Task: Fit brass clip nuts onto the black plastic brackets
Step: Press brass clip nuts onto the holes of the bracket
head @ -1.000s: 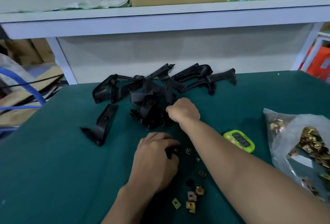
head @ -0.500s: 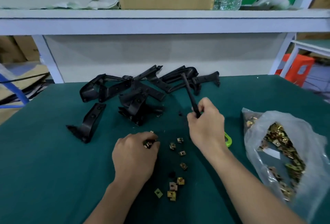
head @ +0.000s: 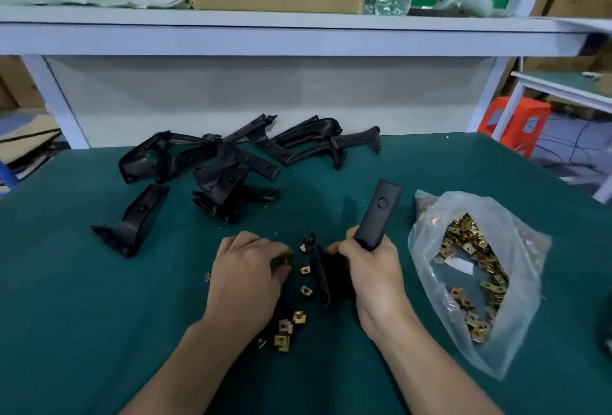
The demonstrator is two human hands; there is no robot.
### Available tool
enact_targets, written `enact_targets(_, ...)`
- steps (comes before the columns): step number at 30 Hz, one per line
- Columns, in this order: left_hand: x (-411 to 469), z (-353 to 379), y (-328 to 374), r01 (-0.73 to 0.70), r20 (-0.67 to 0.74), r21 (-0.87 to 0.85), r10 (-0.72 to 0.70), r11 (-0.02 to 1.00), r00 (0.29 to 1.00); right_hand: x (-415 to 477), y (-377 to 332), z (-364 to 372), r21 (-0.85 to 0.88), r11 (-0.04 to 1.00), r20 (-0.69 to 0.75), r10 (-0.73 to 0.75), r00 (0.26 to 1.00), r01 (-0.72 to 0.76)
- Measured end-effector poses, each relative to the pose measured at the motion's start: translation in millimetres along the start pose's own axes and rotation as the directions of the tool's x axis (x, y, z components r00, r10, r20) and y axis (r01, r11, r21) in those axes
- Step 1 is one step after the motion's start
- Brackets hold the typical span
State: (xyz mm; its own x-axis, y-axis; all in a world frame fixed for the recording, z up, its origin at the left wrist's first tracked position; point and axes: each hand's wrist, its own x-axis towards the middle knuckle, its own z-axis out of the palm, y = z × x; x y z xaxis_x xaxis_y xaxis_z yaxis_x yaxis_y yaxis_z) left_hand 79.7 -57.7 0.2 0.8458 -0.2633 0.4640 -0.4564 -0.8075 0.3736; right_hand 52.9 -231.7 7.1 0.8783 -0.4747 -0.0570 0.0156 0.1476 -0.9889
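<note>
Right hand gripping black bracket, round hole

brackets blk | clip nuts brass | mat dk green

Assembly workshop: green-matted workbench, shelf, bagged clip nuts.

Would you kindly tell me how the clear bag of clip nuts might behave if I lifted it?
The bag would probably sag and fold, as its thin film lies crumpled and slack. It likely feels heavy for its size, holding many brass clip nuts, which would probably shift as it moves.
</note>
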Motion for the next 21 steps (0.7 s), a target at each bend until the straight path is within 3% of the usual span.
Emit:
enact_targets(3, -1.5, -2.5, -1.6, 0.101, -0.005, -0.149, -0.103, 0.984, 0.995, 2.2, 1.2, 0.5, 0.014, 1.0, 0.017, 0.013, 1.0, -0.013)
enact_targets(11, -4.0, -3.9, -1.6, 0.237, 0.098, -0.263, -0.219, 0.935, 0.971, 0.9, 2.2, 1.1, -0.014, 1.0, 0.059, -0.007, 0.998, 0.008)
enact_targets(17, -7.1, -4.3, -3.0, 0.223, 0.113, -0.259, -0.2, 0.94, 0.973, 2.2, 2.4, 0.7, -0.003, 1.0, 0.048, 0.005, 0.999, -0.004)
enact_targets(21, -6.2, -6.0, -1.1, 0.112, 0.056, -0.12, -0.106, 0.986, 0.993, 3.8, 2.6, -3.8, 0.078, 0.997, -0.012, 0.02, 1.0, -0.019)
